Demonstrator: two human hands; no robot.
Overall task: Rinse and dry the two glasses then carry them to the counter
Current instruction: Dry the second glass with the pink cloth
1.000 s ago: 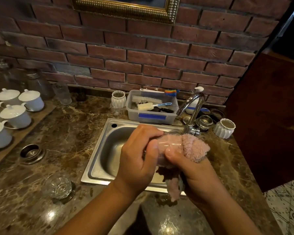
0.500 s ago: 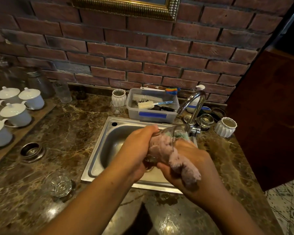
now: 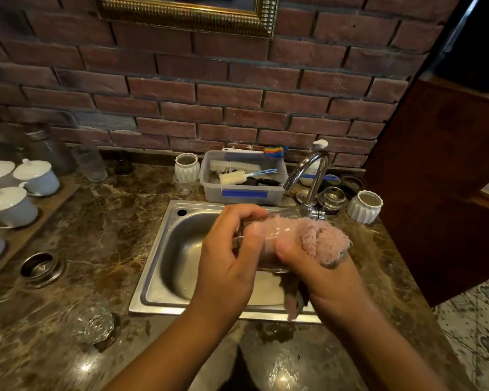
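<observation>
Holding glass (image 3: 261, 241) above sink (image 3: 153, 266), pink cloth (image 3: 322, 241) inside, second glass (image 3: 92, 324) apart at left

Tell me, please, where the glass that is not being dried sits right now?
The second glass sits at lower left of the head view on the marble counter, just left of the steel sink's front corner.

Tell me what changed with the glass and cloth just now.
Half a second ago the pink cloth hung over the right hand; now it bunches at the right end of the glass. The left hand kept gripping the glass; the second glass stayed on the counter.
</observation>
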